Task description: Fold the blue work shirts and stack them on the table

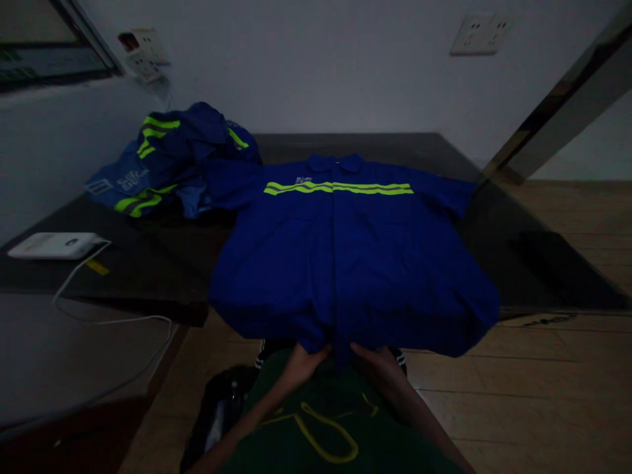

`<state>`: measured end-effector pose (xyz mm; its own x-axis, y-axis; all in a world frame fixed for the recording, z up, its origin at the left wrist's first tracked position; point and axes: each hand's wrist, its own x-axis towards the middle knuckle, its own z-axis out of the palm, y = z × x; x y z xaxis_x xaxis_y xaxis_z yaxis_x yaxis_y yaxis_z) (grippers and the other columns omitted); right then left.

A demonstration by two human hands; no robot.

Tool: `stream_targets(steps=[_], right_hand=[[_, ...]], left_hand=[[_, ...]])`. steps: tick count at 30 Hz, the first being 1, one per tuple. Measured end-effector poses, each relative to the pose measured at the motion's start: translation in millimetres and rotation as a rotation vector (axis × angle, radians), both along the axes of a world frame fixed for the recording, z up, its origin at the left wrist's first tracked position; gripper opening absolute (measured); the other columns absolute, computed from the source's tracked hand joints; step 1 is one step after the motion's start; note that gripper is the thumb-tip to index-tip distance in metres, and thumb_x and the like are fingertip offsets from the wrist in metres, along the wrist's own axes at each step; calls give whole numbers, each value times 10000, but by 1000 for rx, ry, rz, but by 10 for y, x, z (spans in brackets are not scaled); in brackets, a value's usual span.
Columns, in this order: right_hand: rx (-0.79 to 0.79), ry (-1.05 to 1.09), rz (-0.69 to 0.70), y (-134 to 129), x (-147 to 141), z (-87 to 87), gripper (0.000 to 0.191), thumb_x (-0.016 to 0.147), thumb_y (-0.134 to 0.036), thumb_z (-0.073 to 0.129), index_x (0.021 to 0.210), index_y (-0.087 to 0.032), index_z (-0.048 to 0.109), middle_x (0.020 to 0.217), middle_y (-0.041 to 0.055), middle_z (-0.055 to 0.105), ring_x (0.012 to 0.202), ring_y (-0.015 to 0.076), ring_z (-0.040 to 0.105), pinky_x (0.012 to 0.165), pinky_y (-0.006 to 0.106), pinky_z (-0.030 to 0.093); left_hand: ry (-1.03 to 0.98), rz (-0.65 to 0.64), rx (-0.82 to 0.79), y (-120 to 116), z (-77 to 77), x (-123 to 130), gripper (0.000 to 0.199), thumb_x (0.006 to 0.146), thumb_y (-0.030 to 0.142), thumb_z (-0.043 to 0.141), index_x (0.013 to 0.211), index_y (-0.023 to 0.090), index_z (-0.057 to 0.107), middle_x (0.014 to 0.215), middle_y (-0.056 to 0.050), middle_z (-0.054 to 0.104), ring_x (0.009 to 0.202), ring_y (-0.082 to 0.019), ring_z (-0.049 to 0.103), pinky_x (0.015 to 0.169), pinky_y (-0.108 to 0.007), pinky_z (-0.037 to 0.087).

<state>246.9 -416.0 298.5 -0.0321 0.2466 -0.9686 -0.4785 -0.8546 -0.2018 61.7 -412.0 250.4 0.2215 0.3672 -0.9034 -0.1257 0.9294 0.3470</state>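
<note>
A blue short-sleeved work shirt (375, 257) with a yellow-green reflective band across its chest lies spread front side up, collar towards the wall. Its lower edge hangs over the near side of the dark table (415, 143). At the hem, just left of the front placket, my left hand (307, 361) is closed on the cloth, thumb on top and fingers hidden beneath. Right of the placket, my right hand (378, 363) grips the hem in the same way. The left sleeve in view reaches a heap of blue garments (182, 155) with similar bands.
On the table's left lies a white device (54, 245) with a white cable (123, 321) drooping over the edge. A dark flat object (557, 263) is at the right. Wall sockets (478, 34) are behind. A black bag-like object (222, 408) stands below left.
</note>
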Motion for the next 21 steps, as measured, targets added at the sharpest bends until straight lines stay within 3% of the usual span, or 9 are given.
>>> stream_targets(steps=[3, 8, 10, 13, 15, 17, 19, 21], right_hand=[[59, -155, -34, 12, -50, -99, 771, 571, -328, 858, 1270, -225, 551, 1292, 74, 621, 1249, 264, 533, 1101, 442, 363], [102, -276, -14, 61, -76, -218, 889, 524, -326, 876, 1325, -202, 510, 1360, 97, 564, 1284, 277, 495, 1123, 450, 327], [114, -358, 12, 74, -66, -221, 887, 531, -332, 873, 1328, -193, 511, 1360, 95, 563, 1300, 280, 476, 1137, 439, 311], [139, -385, 30, 69, -53, -203, 859, 548, -357, 865, 1320, -202, 521, 1336, 85, 585, 1283, 285, 492, 1121, 444, 341], [135, -332, 19, 54, -57, -199, 841, 550, -367, 863, 1307, -214, 531, 1308, 82, 607, 1254, 284, 521, 1088, 440, 384], [97, -273, 20, 42, -68, -210, 788, 582, -399, 844, 1289, -219, 544, 1265, 82, 636, 1200, 280, 566, 1043, 435, 428], [38, -227, 75, 37, -69, -225, 683, 638, -449, 802, 1238, -211, 579, 1143, 80, 696, 1065, 280, 644, 975, 444, 474], [2, -200, 180, 31, -43, -225, 562, 678, -492, 761, 1128, -179, 636, 898, 68, 742, 885, 276, 690, 911, 457, 499]], left_hand=[[-107, -27, -41, 92, -33, 108, 677, 578, 472, 836, 1142, 149, 646, 1141, -138, 691, 1195, -342, 560, 1054, -473, 387], [-158, -78, -61, 207, 27, 156, 604, 648, 445, 798, 1158, 157, 651, 1075, -118, 716, 1071, -305, 635, 971, -418, 456], [-236, -147, -103, 217, 61, 23, 565, 645, 431, 805, 1124, 163, 670, 1035, -109, 726, 1012, -283, 661, 925, -395, 482], [-234, -269, -100, 161, 30, -441, 444, 638, 488, 791, 918, 151, 722, 921, -113, 736, 892, -257, 687, 856, -361, 511], [-34, -279, -90, 94, -63, -857, 442, 644, 565, 750, 770, 145, 693, 782, -105, 713, 789, -250, 687, 782, -361, 533], [311, -201, -41, 54, -190, -1236, 490, 563, 573, 787, 778, 160, 631, 763, -86, 683, 811, -272, 680, 763, -388, 545], [602, -62, 76, 78, -292, -1494, 630, 447, 536, 838, 899, 178, 582, 933, -106, 680, 984, -308, 653, 841, -427, 534], [686, 34, 186, 163, -313, -1619, 729, 408, 505, 850, 999, 196, 558, 1122, -130, 652, 1143, -314, 589, 945, -434, 495]])
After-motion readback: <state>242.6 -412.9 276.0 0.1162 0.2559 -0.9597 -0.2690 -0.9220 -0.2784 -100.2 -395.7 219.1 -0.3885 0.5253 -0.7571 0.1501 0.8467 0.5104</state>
